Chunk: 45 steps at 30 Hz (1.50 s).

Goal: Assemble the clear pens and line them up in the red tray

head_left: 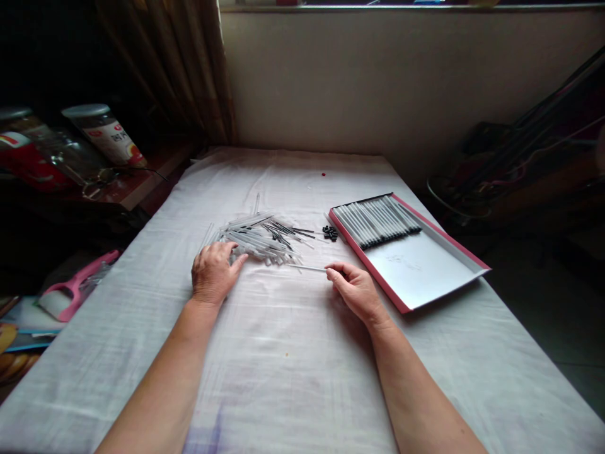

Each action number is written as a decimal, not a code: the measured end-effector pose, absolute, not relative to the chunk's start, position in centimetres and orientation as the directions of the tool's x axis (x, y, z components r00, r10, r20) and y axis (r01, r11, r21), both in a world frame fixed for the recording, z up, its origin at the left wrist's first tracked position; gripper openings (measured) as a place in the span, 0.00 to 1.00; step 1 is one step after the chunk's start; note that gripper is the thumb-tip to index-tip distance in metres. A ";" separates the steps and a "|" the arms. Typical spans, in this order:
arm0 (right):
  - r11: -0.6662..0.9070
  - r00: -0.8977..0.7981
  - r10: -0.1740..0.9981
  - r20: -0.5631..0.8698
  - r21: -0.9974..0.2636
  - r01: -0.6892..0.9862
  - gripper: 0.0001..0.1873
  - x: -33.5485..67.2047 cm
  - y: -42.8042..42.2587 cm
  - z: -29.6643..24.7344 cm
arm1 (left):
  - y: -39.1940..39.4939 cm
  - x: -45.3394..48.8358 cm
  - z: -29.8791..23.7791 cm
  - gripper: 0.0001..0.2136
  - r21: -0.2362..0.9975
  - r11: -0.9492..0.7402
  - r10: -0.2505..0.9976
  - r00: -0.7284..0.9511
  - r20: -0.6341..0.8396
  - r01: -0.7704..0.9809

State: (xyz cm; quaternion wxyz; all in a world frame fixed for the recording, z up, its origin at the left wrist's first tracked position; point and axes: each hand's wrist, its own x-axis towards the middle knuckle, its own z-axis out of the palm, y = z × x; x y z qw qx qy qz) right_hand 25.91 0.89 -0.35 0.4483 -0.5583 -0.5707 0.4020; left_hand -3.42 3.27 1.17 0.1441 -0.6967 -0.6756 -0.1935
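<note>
My left hand [215, 268] rests at the near left edge of a pile of clear pen barrels [253, 243], touching it. Its thumb and fingers are apart, and nothing shows held in them. In my right hand [352, 287] a thin, pale pen tube [307, 268] is pinched between thumb and fingers, pointing left toward the pile. Thin black refills [288, 232] lie on the pile's right side. Just beyond my right hand sits a small heap of black pen caps or plugs [330, 233].
A shallow box lid [380, 274] with pink sides, right of my right hand, holds a row of pens [378, 221] with black ends. A tiny red piece [323, 174] lies farther back on the white cloth [265, 378]. Jars [111, 135] stand on a side shelf at left.
</note>
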 end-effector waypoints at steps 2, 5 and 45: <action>0.056 0.022 0.998 0.065 -0.959 0.278 0.16 25.9 0.9 -0.4 | 3.3 -3.3 0.8 0.12 0.043 -0.054 0.879 0.027 0.477 0.998; 0.065 0.019 0.997 0.073 -0.957 0.282 0.15 25.9 0.9 -0.5 | 3.4 -3.3 0.4 0.09 0.047 -0.085 0.860 0.049 0.508 0.995; -0.050 0.056 0.997 -0.047 -0.997 0.064 0.16 26.3 0.8 0.8 | 1.5 2.1 -0.2 0.09 0.505 -0.550 0.823 0.328 0.464 0.665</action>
